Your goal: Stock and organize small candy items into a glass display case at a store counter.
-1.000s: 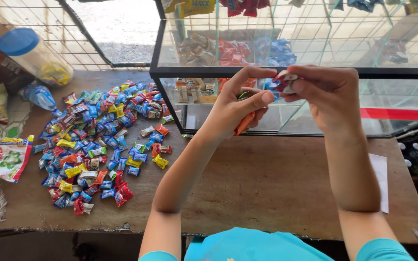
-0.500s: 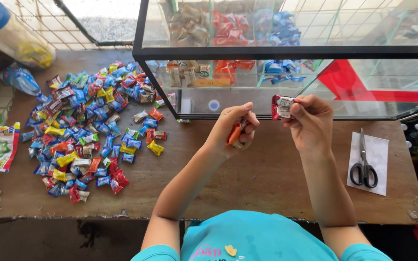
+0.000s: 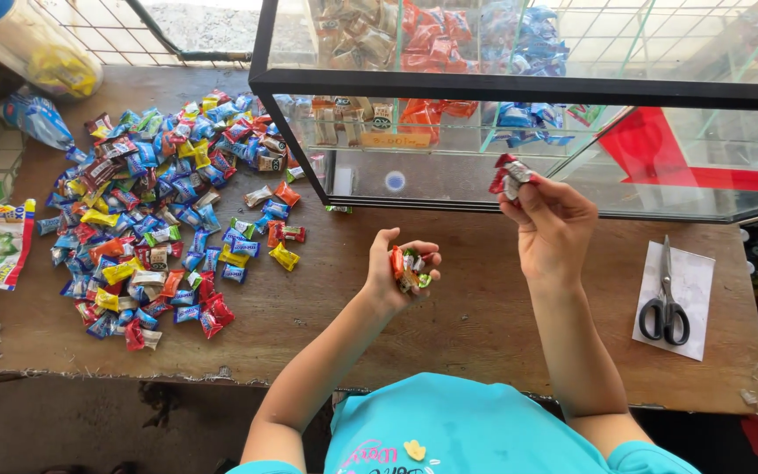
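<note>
Here the left hand (image 3: 404,268) is cupped palm-up over the wooden table (image 3: 449,342), fingers curled round a small clutch of wrapped candies (image 3: 410,266), orange and green ones showing; the cupping looks meant to keep them from spilling. At about two o'clock from it, the right hand (image 3: 547,219) is raised, pinching a single red-and-silver wrapped candy (image 3: 509,177) between thumb and fingertips, lifted close to the front pane of the glass display case (image 3: 519,88). Well away at nine o'clock lies a loose heap of mixed candies (image 3: 155,211), spread flat so each wrapper shows. At three o'clock a pair of black-handled scissors (image 3: 665,294) rests on a white slip of paper (image 3: 693,281). A clear plastic jar (image 3: 24,44) stands at the table's far left corner.
</note>
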